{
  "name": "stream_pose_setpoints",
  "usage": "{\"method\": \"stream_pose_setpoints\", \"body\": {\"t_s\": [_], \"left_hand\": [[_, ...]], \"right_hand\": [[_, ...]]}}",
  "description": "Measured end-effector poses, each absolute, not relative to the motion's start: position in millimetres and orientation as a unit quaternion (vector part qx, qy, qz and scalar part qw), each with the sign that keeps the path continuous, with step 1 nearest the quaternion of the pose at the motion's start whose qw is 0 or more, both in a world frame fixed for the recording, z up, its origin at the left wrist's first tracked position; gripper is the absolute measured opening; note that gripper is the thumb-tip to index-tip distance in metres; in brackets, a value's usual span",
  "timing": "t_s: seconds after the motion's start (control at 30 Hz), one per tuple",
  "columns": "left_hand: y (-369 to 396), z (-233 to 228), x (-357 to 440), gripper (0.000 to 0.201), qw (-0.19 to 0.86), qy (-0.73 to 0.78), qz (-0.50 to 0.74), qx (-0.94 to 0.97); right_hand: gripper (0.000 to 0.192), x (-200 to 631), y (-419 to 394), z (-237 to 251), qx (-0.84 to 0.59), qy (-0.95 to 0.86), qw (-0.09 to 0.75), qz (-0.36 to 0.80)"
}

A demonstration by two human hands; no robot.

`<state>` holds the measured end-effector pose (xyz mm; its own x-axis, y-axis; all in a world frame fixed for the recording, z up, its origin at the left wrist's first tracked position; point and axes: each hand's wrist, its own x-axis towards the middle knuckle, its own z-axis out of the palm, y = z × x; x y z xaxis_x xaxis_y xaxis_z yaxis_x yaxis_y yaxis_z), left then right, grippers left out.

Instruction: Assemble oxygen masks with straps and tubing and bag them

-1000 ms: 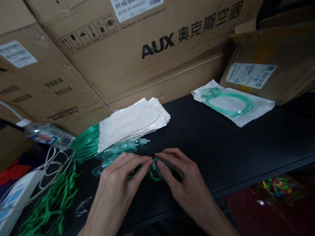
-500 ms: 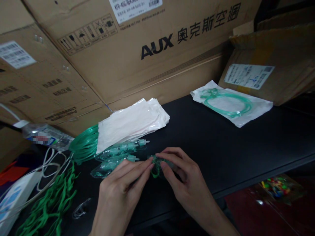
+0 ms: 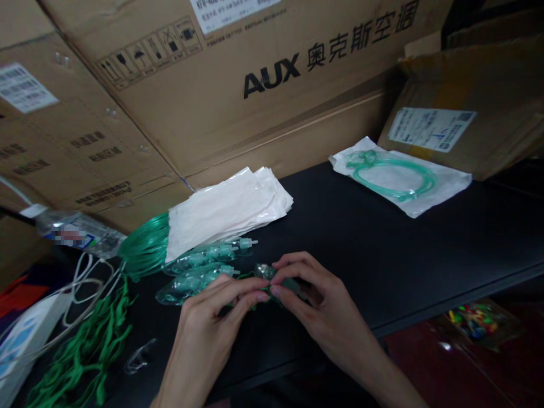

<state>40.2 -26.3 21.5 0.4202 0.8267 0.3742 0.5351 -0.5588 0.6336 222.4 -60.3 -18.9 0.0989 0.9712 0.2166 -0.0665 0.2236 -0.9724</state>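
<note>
Left hand and right hand pinch small green mask piece between fingertips, low over desk front edge. Judgement: keep grip light, work close beside clear masks.

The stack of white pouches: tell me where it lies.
The stack of white pouches lies left of centre on the black table, against the AUX carton, its left end on the green tubing coil.

green tubing, white bags, seemingly black table
</note>
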Motion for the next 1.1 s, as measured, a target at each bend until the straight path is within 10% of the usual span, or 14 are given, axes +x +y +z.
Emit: {"method": "stream_pose_setpoints", "body": {"t_s": [1.1], "left_hand": [[-48, -7, 63, 0.02, 0.206, 0.493, 0.371, 0.76]], "right_hand": [[0.017, 221, -70, -27, -0.485, -0.529, 0.623, 0.311]]}}
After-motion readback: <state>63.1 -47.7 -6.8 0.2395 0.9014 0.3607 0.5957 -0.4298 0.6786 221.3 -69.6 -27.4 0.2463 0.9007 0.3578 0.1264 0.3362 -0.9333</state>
